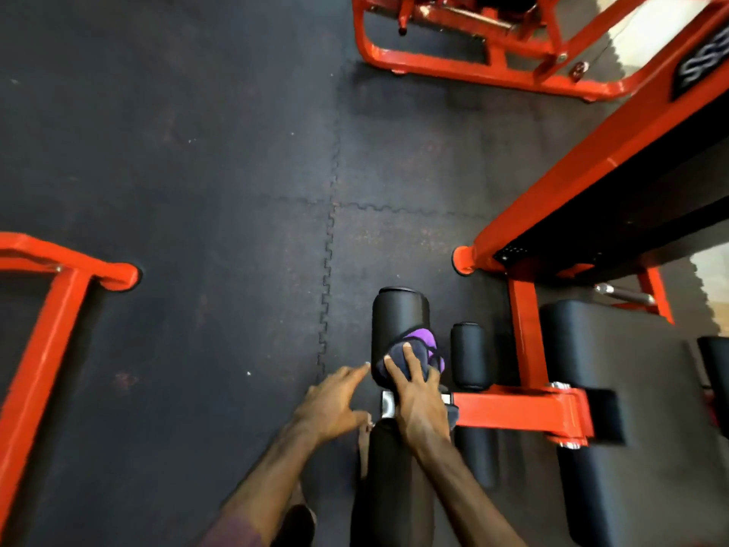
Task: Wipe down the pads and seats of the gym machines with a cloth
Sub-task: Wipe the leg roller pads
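- Under everything we had the dark rubber floor point(177, 152), its interlocking tiles meeting in toothed seams near the middle.
- Big orange machine frame point(568, 179) ran down from the floor's far right corner, with a round foot planted on the tiles; a second orange frame point(453, 61) sat along the far edge, and a third orange frame point(47, 286) came in at the left edge.
- At the right edge we saw the wide black seat pad point(615, 388), bolted beside an orange cross arm point(520, 412).
- Near the floor's near edge, right of centre, there was the tall black roller pad point(398, 313), with a shorter black roller point(469, 353) just beside it on the right.
- Our right hand point(418, 404) pressed flat, fingers spread and fairly straight, pinning the cloth down on that roller pad.
- Our left hand point(335, 400) held nothing: fingers loosely extended, forefinger reaching toward the roller's left side; we could not tell whether it touched.
- And the purple cloth point(422, 341), bunched up, lay on the tall roller pad under our right fingers.
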A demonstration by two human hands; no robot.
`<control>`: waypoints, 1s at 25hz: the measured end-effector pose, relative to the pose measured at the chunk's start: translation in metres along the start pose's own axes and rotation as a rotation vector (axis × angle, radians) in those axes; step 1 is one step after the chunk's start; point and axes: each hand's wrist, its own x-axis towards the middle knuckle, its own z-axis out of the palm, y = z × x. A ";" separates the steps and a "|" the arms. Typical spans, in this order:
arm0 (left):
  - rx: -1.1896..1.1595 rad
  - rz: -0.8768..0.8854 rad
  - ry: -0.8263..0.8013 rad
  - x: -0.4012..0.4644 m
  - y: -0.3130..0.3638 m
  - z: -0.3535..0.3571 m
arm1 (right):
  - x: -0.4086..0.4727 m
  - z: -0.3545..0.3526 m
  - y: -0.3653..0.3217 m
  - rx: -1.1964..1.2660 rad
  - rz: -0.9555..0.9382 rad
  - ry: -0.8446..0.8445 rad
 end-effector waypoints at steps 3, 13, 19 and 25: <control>0.098 0.030 0.029 -0.025 0.000 -0.086 | 0.000 -0.044 -0.017 0.159 0.018 -0.048; 0.249 0.197 0.245 -0.020 0.033 -0.355 | 0.078 -0.241 -0.073 1.589 -0.010 0.134; 0.168 0.398 0.355 0.057 0.084 -0.468 | 0.158 -0.360 -0.097 1.247 -0.152 0.196; -0.117 0.539 0.423 0.120 0.145 -0.563 | 0.229 -0.487 -0.110 1.052 -0.533 0.161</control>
